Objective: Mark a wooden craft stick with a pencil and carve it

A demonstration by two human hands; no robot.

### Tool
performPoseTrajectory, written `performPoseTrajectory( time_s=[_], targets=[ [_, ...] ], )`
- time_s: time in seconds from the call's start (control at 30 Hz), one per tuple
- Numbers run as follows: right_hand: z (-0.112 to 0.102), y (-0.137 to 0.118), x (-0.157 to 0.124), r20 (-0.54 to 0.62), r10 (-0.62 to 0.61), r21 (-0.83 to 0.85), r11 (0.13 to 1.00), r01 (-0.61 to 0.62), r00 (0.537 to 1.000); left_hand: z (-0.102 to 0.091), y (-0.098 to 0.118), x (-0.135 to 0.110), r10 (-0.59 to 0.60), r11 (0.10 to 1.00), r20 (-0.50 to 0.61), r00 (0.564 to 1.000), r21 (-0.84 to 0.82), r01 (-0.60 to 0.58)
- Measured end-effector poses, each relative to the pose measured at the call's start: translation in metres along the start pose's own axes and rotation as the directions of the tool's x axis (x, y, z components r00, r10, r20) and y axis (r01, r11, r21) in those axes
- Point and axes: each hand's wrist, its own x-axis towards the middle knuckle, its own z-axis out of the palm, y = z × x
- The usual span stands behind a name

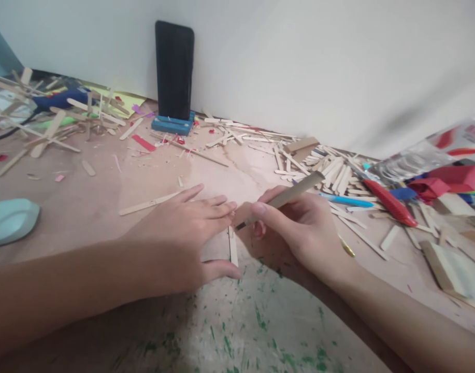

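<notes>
My left hand [194, 223] lies flat on the table with its fingers stretched out. A narrow wooden craft stick [233, 247] shows between its thumb and fingertips, and the far end is hidden under the fingers. Another craft stick [147, 204] passes partly beneath this hand. My right hand [295, 223] is closed around a slim tool with a flat grey-brown handle [297, 191]. The tool slants down to the left, its dark narrow tip close to the craft stick; whether they touch, I cannot tell. A gold tip [346, 246] pokes out behind my right wrist.
A black phone [174, 72] stands upright in a blue holder [173, 125] by the wall. Loose craft sticks [338, 173], a blue pen [348, 200] and a red cutter [390, 203] lie right. A wooden block [455, 272] sits nearer; a mint-green mouse [12, 220] is left.
</notes>
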Motion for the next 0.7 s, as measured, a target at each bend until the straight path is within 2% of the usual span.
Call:
performPoseTrajectory(
  time_s=[0.13,0.4,0.57,0.7],
  targets=[
    [0.003,-0.003,-0.004,-0.039,-0.114,-0.168,0.98,0.106,0.993,0.001,0.0,-0.001,0.026,1.0,-0.038,0.999,0.018,-0.025],
    [0.007,-0.001,-0.009,0.027,-0.198,-0.268,0.943,0.198,0.98,-0.001,0.0,0.001,0.03,0.999,-0.028,0.999,-0.014,-0.031],
    [0.01,-0.004,-0.017,0.057,-0.321,-0.411,0.855,0.315,0.945,-0.002,0.0,0.004,0.015,1.0,0.017,1.0,-0.019,-0.014],
    [0.012,-0.004,-0.021,0.058,-0.361,-0.485,0.805,0.342,0.931,-0.003,0.001,0.004,0.005,1.0,0.036,0.999,-0.022,-0.004]
  ],
)
